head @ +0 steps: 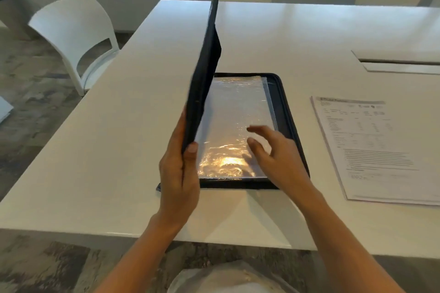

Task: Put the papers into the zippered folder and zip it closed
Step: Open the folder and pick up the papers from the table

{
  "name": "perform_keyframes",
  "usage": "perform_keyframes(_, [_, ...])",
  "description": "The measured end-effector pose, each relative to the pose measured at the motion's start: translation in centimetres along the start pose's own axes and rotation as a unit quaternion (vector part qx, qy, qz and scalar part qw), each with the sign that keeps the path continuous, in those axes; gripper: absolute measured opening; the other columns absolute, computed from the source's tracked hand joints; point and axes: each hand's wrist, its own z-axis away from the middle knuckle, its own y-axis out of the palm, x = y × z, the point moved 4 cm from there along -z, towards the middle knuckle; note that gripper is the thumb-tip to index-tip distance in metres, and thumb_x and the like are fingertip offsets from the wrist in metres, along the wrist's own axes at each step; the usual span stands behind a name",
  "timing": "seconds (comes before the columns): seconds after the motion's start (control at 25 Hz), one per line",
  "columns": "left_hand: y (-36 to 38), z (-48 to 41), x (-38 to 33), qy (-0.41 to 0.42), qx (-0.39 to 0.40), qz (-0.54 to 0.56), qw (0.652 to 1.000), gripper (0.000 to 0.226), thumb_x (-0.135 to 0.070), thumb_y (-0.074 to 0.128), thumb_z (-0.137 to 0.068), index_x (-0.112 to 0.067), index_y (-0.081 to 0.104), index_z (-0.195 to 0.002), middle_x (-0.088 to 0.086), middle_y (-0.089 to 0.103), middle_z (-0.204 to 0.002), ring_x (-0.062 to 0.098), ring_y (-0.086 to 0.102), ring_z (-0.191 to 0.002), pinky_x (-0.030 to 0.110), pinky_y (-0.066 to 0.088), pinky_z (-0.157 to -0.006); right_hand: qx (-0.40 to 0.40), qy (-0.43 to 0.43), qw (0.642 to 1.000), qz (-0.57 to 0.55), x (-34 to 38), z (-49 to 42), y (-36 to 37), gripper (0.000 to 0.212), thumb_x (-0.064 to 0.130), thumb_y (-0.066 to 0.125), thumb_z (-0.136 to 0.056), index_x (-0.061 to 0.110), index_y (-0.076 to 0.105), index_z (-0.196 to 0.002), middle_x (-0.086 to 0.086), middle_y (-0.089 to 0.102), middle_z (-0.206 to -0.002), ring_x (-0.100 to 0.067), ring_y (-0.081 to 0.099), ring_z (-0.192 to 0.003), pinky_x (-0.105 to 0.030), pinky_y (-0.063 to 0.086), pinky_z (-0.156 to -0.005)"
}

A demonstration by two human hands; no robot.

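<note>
Barely begun: zippered folder [281,107] lying unzipped near the table's [119,150] front edge, its cover [204,74] held almost upright by the left hand [178,173] pinching the near edge, right hand [278,154] open and empty, hovering over the shiny plastic sleeve [235,121] inside. Papers [371,145] still outside, flat by the right edge, well apart from the folder; loading and zipping both left. Plenty of bare tabletop between folder and papers, only the recessed cable hatch [400,62] farther back.

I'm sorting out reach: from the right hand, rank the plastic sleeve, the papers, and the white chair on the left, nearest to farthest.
From the right hand:
1. Plastic sleeve: directly under the fingers, inside the open folder.
2. Papers: on the table to its right.
3. White chair: far left, off the table's edge.
</note>
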Motion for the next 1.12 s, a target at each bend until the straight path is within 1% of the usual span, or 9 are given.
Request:
perform_keyframes(0.12, [-2.5, 0.5, 0.3, -0.028, -0.106, -0.018, 0.994, 0.034, -0.022, 0.036, -0.102, 0.000, 0.053, -0.121, -0.003, 0.050, -0.063, 0.004, 0.046, -0.051, 0.006, 0.031, -0.049, 0.014, -0.001, 0.995, 0.102, -2.3, -0.2, 1.7, 0.039, 0.029, 0.053, -0.097, 0.014, 0.054, -0.133, -0.005, 0.051, -0.144, -0.021, 0.041, -0.137, -0.027, 0.026, -0.108])
perform_keyframes(0.24, [-4.6, 0.3, 0.5, -0.054, -0.198, -0.031, 0.978, 0.019, -0.021, 0.038, -0.103, -0.010, 0.054, -0.101, -0.017, 0.046, -0.061, -0.002, 0.042, -0.053, 0.006, 0.033, -0.048, 0.030, -0.013, 0.983, 0.182, -3.6, -0.2, 2.3, 0.048, 0.033, 0.050, -0.098, 0.011, 0.046, -0.141, -0.010, 0.039, -0.152, -0.026, 0.027, -0.145, -0.038, 0.021, -0.116])
perform_keyframes(0.36, [-6.9, -0.1, 1.5, -0.069, -0.260, -0.051, 0.962, 0.017, -0.023, 0.040, -0.102, -0.015, 0.055, -0.102, -0.022, 0.055, -0.075, -0.005, 0.053, -0.070, 0.006, 0.042, -0.062, 0.041, -0.023, 0.975, 0.215, -3.9, -0.1, 2.6, 0.051, 0.037, 0.043, -0.099, 0.013, 0.040, -0.144, -0.009, 0.031, -0.156, -0.025, 0.020, -0.147, -0.043, 0.018, -0.119])
perform_keyframes(0.44, [-8.6, -0.1, 2.9, -0.086, -0.288, -0.054, 0.952, 0.024, -0.021, 0.044, -0.101, -0.011, 0.051, -0.122, -0.016, 0.061, -0.102, -0.001, 0.061, -0.096, 0.011, 0.048, -0.080, 0.046, -0.024, 0.974, 0.221, -4.1, -0.1, 2.7, 0.052, 0.039, 0.040, -0.100, 0.015, 0.038, -0.146, -0.007, 0.028, -0.158, -0.023, 0.017, -0.148, -0.042, 0.016, -0.120])
perform_keyframes(0.56, [-10.9, 0.6, 5.2, -0.145, -0.307, -0.096, 0.936, 0.058, -0.024, 0.052, -0.098, -0.018, 0.024, -0.148, 0.002, 0.056, -0.132, 0.008, 0.055, -0.121, 0.016, 0.045, -0.097, 0.053, -0.028, 0.973, 0.222, -4.4, -0.3, 2.7, 0.053, 0.042, 0.037, -0.101, 0.017, 0.035, -0.148, -0.004, 0.024, -0.159, -0.020, 0.013, -0.149, -0.041, 0.012, -0.121])
perform_keyframes(0.64, [-11.8, 1.5, 6.5, -0.204, -0.316, -0.155, 0.914, 0.074, -0.030, 0.055, -0.095, -0.028, 0.008, -0.152, 0.006, 0.049, -0.142, 0.019, 0.044, -0.131, 0.033, 0.035, -0.109, 0.056, -0.032, 0.974, 0.218, -4.5, -0.4, 2.7, 0.053, 0.042, 0.036, -0.101, 0.018, 0.034, -0.148, -0.004, 0.025, -0.159, -0.019, 0.013, -0.149, -0.040, 0.011, -0.121])
perform_keyframes(0.72, [-12.3, 2.1, 7.4, -0.245, -0.310, -0.228, 0.890, 0.081, -0.033, 0.055, -0.094, -0.022, -0.001, -0.152, 0.013, 0.041, -0.147, 0.032, 0.032, -0.136, 0.053, 0.022, -0.115, 0.058, -0.035, 0.975, 0.213, -4.7, -0.5, 2.6, 0.053, 0.042, 0.037, -0.100, 0.018, 0.035, -0.148, -0.003, 0.025, -0.159, -0.018, 0.013, -0.148, -0.040, 0.012, -0.121])
perform_keyframes(0.92, [-12.1, 1.4, 7.3, -0.267, -0.221, -0.458, 0.819, 0.076, -0.020, 0.055, -0.093, -0.009, 0.008, -0.151, 0.030, -0.002, -0.156, 0.044, -0.001, -0.144, 0.065, 0.007, -0.109, 0.063, -0.035, 0.976, 0.207, -4.9, -0.9, 2.1, 0.054, 0.042, 0.038, -0.099, 0.019, 0.035, -0.148, -0.002, 0.025, -0.159, -0.016, 0.014, -0.148, -0.042, 0.014, -0.121])
perform_keyframes(1.12, [-11.2, 0.5, 8.5, -0.241, -0.029, -0.542, 0.805, 0.058, -0.005, 0.051, -0.090, -0.016, 0.038, -0.146, 0.025, 0.019, -0.156, 0.037, 0.009, -0.145, 0.066, 0.009, -0.108, 0.070, -0.035, 0.978, 0.192, -5.0, -1.0, 1.8, 0.055, 0.043, 0.039, -0.099, 0.020, 0.033, -0.148, 0.000, 0.024, -0.159, -0.015, 0.013, -0.148, -0.042, 0.013, -0.122])
